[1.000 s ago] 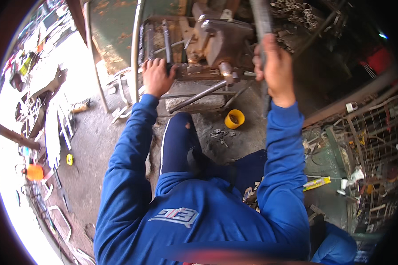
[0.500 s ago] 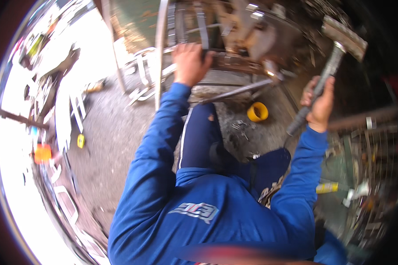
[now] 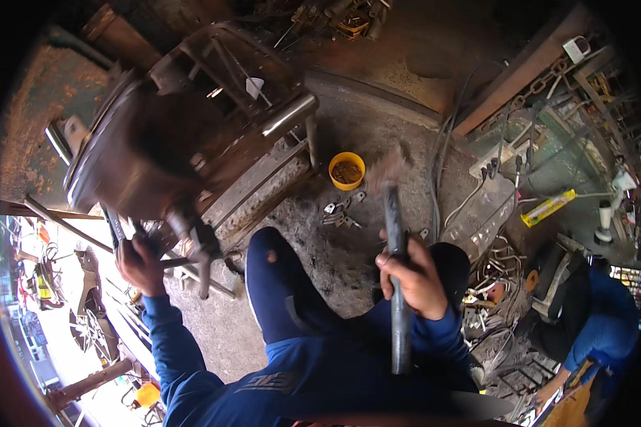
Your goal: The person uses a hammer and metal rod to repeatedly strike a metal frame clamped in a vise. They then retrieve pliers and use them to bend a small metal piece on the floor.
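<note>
My right hand is wrapped round the dark handle of a hammer. The hammer stands roughly upright in front of my right knee, its head smeared by motion. At the left, my left hand is closed beside the workbench, with dark bar-like parts at its fingers; what exactly it grips is unclear. Just right of that hand is a heavy metal clamp-like fitting with a bar handle. Above it, a large rounded brown metal piece sits on the bench, partly in shadow.
A yellow tub of small brown pieces stands on the floor, with loose metal bits near it. Black cables run along the right. A yellow tube and scrap lie beyond. Another person bends at the far right.
My view has turned to the right, so the bench now lies at the left. The hammer has gone from raised and tilted at the right to upright before my right knee, still in my right hand.
</note>
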`<state>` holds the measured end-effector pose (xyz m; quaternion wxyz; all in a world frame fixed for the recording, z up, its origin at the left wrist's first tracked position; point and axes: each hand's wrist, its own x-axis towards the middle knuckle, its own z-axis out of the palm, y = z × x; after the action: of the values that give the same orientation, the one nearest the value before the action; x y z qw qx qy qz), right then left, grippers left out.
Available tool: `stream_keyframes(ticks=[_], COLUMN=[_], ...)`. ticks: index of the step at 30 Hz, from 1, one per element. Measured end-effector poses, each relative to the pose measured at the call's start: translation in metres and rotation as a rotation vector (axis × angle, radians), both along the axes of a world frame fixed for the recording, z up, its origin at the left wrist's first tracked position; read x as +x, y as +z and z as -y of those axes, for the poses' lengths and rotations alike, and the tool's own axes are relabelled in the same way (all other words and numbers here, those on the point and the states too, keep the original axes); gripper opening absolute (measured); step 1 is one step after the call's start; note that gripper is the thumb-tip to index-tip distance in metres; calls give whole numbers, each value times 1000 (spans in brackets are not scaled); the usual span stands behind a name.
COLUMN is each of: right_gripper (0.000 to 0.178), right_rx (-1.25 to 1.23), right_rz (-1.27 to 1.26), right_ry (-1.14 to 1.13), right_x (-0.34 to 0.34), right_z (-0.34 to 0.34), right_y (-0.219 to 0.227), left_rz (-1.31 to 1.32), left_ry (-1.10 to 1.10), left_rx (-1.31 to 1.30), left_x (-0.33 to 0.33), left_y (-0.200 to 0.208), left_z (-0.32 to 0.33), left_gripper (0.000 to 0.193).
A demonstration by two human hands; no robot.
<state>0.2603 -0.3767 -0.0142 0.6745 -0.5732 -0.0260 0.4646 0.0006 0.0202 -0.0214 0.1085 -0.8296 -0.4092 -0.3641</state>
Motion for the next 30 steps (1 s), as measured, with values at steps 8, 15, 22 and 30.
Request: stream_keyframes(ticks=[8, 15, 22, 30], right_gripper=[25, 27, 28, 22], right_rx=[227, 313, 344, 381], right_rz=[-934, -1042, -1239, -1415], right_ry=[153, -40, 35, 70], right_x=[151, 212, 237, 234], right_z=[8, 0, -8, -63], right_y=[-101, -121, -146, -170], left_rz=[-95, -220, -273, -412], left_ry=[239, 350, 368, 299], left_rx=[88, 121, 119, 334], left_x=[-9, -30, -54, -49], left_y=[-6, -3, -13, -45], left_z=[16, 22, -7, -6], left_gripper=[39, 37, 35, 33])
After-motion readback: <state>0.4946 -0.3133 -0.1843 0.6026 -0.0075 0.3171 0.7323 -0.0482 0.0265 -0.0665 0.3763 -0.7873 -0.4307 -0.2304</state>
